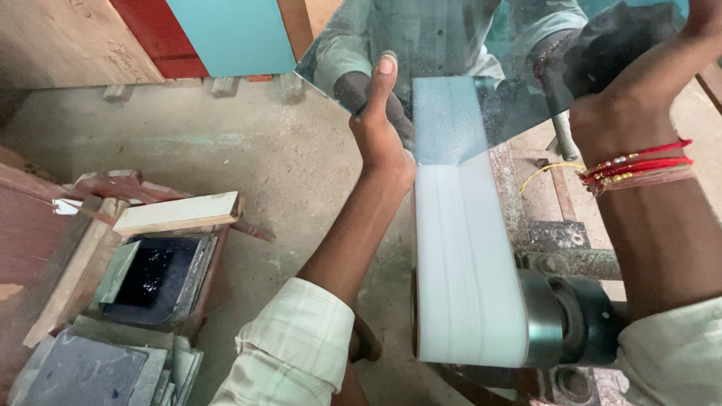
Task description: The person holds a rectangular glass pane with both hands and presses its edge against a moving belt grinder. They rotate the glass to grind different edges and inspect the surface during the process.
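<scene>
I hold one mirror sheet with both hands: my left hand grips its left edge, my right hand supports its right side. Its lower edge rests on the single white belt between my hands. Left of my left hand lie a stack of grey sheets, a wooden strip, and open concrete floor.

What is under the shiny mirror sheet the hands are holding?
Under the rectangular mirror sheet runs a white sanding belt over a grey metal roller. Its lower edge rests on the belt; the mirror covers the belt's far end.
</scene>
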